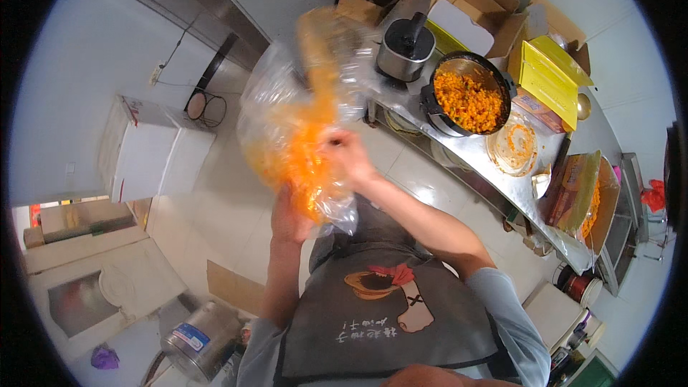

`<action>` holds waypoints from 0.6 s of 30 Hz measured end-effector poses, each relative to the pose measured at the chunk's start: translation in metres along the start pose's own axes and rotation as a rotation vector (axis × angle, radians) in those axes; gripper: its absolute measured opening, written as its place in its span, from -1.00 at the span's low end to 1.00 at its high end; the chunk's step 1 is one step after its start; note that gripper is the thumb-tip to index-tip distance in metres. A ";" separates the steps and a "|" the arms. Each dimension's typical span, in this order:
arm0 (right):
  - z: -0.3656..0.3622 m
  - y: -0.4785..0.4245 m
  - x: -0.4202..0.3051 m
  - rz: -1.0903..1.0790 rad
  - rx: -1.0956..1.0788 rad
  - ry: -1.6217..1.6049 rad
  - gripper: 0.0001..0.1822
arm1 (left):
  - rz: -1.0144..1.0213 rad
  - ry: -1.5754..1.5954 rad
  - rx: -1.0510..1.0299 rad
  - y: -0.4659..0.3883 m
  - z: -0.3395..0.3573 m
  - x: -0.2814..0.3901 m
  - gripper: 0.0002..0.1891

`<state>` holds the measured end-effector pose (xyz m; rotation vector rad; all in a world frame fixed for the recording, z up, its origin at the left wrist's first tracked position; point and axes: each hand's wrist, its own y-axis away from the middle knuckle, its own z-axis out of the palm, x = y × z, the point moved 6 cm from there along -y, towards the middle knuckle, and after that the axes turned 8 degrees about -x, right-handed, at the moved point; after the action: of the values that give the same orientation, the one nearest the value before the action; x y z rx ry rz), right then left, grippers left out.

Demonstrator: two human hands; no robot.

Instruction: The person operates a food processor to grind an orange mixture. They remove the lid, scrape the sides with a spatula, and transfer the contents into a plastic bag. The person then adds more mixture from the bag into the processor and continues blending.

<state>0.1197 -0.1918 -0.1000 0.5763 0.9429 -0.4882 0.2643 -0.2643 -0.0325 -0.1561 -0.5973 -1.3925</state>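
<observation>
A clear plastic bag (269, 97), its lower part holding orange food, hangs in front of me above the floor. My left hand (293, 212) grips it from below and the left. My right hand (349, 156) is closed against its right side, fingers blurred by motion. An orange-brown elongated shape (317, 48) rises at the top of the bag, too blurred to name. Right of the bag, on a steel table (467, 153), a black-rimmed pot (430, 102) holds chopped orange food (467, 99).
Beside the pot are a lidded steel container (406, 51), a food-smeared clear plastic dish (510, 145) and a yellow box (548, 86). A carton (570, 188) lined with plastic stands at the table's right end. A white box (150, 145) and a metal canister (199, 338) are at left.
</observation>
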 end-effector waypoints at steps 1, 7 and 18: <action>0.017 -0.023 0.028 0.082 -0.087 0.048 -0.75 | 0.034 -0.051 0.076 0.000 -0.021 0.008 -0.40; 0.015 -0.019 0.061 0.325 -0.091 0.052 -0.54 | 0.045 -0.118 0.213 -0.050 -0.177 0.038 -0.47; -0.219 0.232 0.135 0.777 0.729 0.425 -0.66 | -0.329 -0.308 0.184 -0.354 -0.426 0.071 -0.51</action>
<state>0.1987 0.1054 -0.2598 1.6752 0.8350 0.0268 0.0604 -0.5835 -0.4421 -0.1295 -1.0398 -1.6348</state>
